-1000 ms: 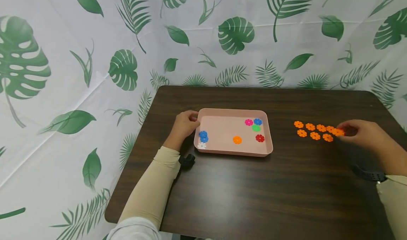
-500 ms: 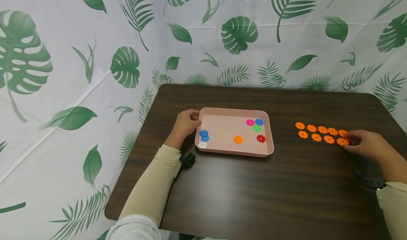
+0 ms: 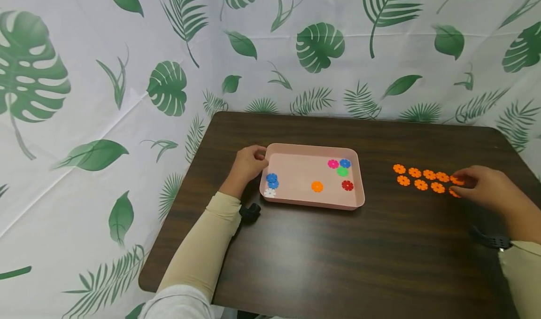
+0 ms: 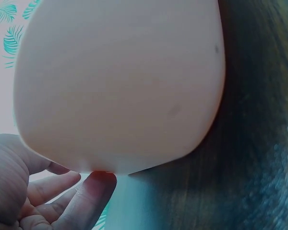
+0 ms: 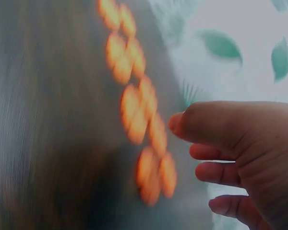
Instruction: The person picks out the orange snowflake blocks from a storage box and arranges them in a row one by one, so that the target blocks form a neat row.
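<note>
At the left end of a pink tray [image 3: 296,152], my left hand [image 3: 248,164] grips the rim. In the left wrist view the fingertips [image 4: 102,179] meet the tray's pale edge [image 4: 120,165]. Several orange flower-shaped discs [image 3: 429,174] lie in two rows on the table's right side. Over the right end of these rows is my right hand [image 3: 483,187], thumb and forefinger parted and partly hiding the last discs. The right wrist view shows the blurred orange discs [image 5: 134,115] apart from the fingers, with nothing held.
Inside the tray lie blue discs [image 3: 272,178], a white disc [image 3: 269,193], an orange disc [image 3: 317,186], a pink disc [image 3: 333,164], a green disc [image 3: 343,172] and a red disc [image 3: 347,185]. Leaf-printed cloth [image 3: 262,56] hangs behind the dark wooden table [image 3: 338,258].
My right hand has brought an orange disc to the right end of the lower row and let go of it. The hand has since shifted slightly up. The left hand stays at the tray.
</note>
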`<state>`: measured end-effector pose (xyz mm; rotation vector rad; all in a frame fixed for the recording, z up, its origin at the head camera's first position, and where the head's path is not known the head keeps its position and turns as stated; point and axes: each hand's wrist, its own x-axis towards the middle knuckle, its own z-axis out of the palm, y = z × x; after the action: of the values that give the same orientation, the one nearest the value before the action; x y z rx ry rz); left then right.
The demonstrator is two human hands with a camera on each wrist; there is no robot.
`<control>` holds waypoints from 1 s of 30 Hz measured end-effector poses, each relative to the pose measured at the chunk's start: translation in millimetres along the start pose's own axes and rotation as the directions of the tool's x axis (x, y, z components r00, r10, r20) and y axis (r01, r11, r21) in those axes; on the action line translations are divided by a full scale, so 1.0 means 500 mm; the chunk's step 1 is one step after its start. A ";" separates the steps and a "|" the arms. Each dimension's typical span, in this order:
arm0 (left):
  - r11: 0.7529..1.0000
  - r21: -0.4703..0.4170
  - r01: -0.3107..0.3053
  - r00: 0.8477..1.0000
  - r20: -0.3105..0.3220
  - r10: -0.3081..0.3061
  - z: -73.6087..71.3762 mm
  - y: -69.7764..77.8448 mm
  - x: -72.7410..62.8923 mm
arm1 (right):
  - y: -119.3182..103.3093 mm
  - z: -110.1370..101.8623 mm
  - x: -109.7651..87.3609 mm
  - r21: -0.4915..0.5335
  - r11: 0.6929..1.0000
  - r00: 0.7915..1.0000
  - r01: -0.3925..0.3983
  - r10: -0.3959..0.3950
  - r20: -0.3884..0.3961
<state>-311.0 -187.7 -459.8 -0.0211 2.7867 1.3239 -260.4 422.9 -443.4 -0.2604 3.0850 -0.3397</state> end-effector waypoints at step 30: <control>1.000 0.007 0.013 1.000 -0.009 -0.013 0.001 -0.006 0.005 | -0.599 0.098 0.232 0.139 0.780 0.730 0.610 -0.622 0.284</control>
<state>-313.6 -189.1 -462.7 -0.0444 2.7940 1.3143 -323.6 104.9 -427.0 -1.2252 2.5750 -0.3196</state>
